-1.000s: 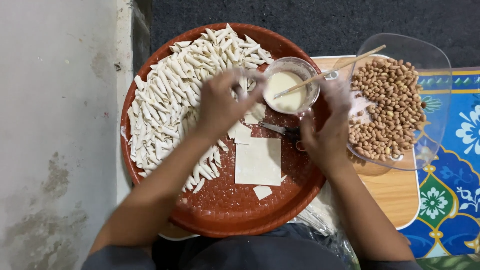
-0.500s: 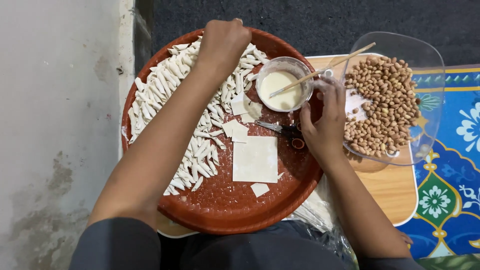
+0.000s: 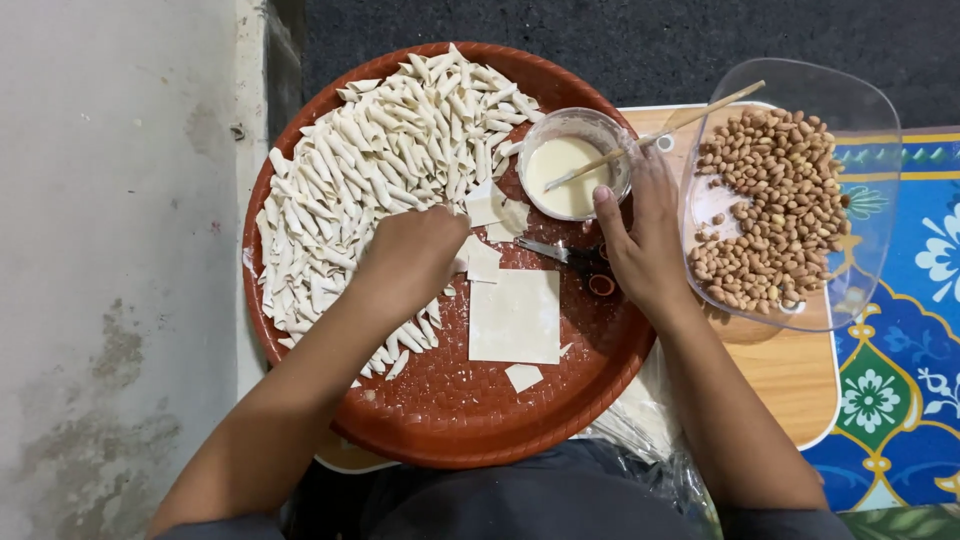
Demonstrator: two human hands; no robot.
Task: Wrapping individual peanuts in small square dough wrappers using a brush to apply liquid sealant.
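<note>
Pastry squares, small cut ones, lay mid-tray beside a larger uncut sheet on the red woven tray; my left hand was down on them, fingers curled, grip hidden so I could not tell, while my right hand rested loose and apart by the paste bowl. Judged step: picking a square for filling, beside the rolled pile. Next called for one peanut from the clear plastic tub; no labels showed.

The left hand hides its own fingertips; scissors lie partly under the right hand.
</note>
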